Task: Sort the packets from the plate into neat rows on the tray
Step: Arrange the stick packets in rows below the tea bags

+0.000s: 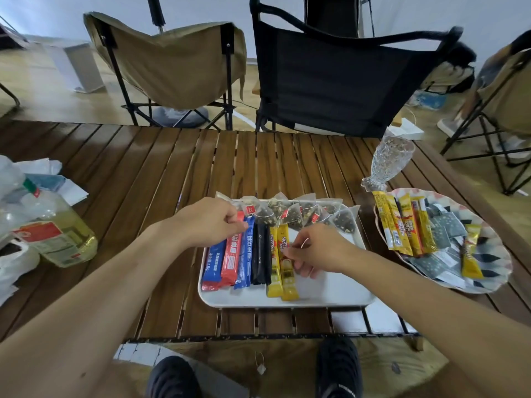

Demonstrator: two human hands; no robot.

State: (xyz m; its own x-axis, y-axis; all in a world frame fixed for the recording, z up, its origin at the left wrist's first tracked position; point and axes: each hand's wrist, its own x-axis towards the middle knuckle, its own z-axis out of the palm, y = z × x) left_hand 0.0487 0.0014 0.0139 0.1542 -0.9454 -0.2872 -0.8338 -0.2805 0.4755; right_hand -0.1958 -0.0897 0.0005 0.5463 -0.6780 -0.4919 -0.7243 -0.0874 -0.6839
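Observation:
A white tray (330,294) lies on the slatted table, holding a row of stick packets: blue (211,262), red (231,259), blue, black (261,254) and two yellow (287,280). Clear tea bags (296,211) line its far edge. My left hand (209,222) pinches the top ends of the red and blue sticks. My right hand (316,248) pinches the right-hand yellow stick near its top. The patterned plate (494,271) at the right carries several yellow sticks (405,225) and grey sachets (442,228).
A cut-glass goblet (388,162) stands just behind the plate. At the left edge are an oil bottle (57,234) and plastic bags (17,179). Folding chairs (330,79) stand past the table's far edge. My shoes (339,366) show below the near edge.

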